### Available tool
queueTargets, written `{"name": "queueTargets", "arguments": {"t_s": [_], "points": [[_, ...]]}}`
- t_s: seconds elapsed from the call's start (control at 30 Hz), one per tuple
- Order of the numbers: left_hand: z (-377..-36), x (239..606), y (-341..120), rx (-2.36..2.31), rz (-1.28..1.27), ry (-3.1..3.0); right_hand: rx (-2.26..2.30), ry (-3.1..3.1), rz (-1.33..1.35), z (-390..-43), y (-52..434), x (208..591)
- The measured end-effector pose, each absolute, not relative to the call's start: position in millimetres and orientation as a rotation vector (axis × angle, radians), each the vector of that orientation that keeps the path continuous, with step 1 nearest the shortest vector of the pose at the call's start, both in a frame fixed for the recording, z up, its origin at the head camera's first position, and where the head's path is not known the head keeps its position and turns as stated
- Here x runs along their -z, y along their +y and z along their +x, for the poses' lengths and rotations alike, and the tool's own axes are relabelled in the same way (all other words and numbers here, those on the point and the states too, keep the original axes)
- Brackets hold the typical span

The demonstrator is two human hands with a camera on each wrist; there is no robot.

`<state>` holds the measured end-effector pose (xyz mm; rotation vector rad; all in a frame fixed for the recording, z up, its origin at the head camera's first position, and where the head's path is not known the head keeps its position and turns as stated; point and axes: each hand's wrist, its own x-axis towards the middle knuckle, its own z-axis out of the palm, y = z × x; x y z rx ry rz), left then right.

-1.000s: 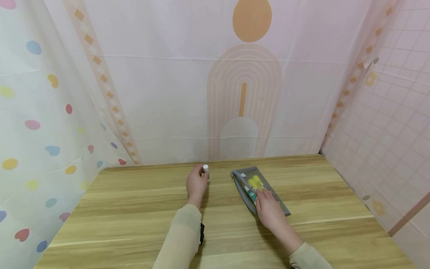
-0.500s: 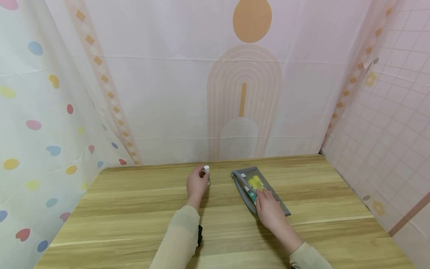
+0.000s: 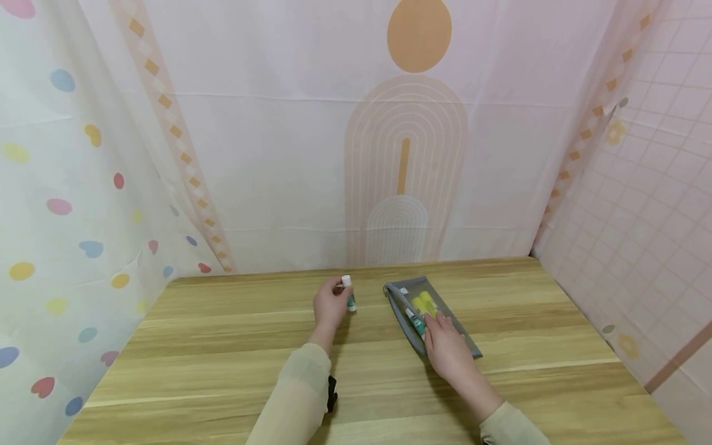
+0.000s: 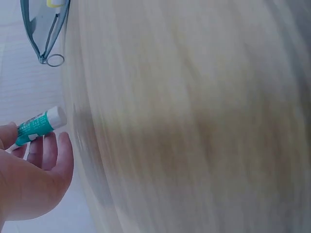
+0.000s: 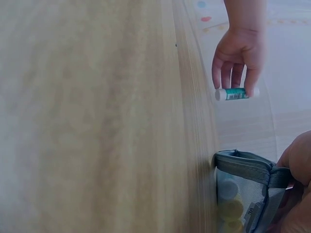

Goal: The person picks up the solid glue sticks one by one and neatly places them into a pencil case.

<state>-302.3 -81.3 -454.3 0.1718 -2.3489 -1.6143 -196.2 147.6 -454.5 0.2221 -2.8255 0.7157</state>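
Note:
My left hand (image 3: 330, 307) pinches a green-and-white glue stick (image 3: 351, 300) between thumb and fingers. The glue stick stands nearly upright, white cap up, to the left of a grey mesh zip pouch (image 3: 411, 286). In the left wrist view, the glue stick's white base (image 4: 57, 117) points towards the table. My right hand (image 3: 448, 350) grips the near part of the pouch, thumb on one side and fingers on the other in the right wrist view. Inside the pouch lie yellow tubes (image 3: 426, 302) and a green-and-white tube (image 3: 415, 322); the hand covers their near ends.
A wood-grain table (image 3: 222, 358) lies under both hands. Behind it hangs a pale curtain (image 3: 278, 185) with arch prints, and patterned cloths close off the left and right sides. A metal ring (image 4: 55, 60) hangs at the pouch's zip end.
My left hand has shifted slightly right towards the pouch with the glue stick, and more of its green label now shows. The right hand and pouch have stayed in place.

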Motion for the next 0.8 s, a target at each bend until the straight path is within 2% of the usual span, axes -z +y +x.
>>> {"name": "queueTargets", "arguments": {"t_s": [0.3,0.8], "points": [[-300.5,456.5,-72.6,2.041,0.222,-2.162,-0.715,-2.813,0.231,-195.6,147.5,452.5],[-288.0,450.3,-52.8,2.42,0.307,-2.168,-0.719,-2.813,0.228,-195.3,146.9,454.1]]}}
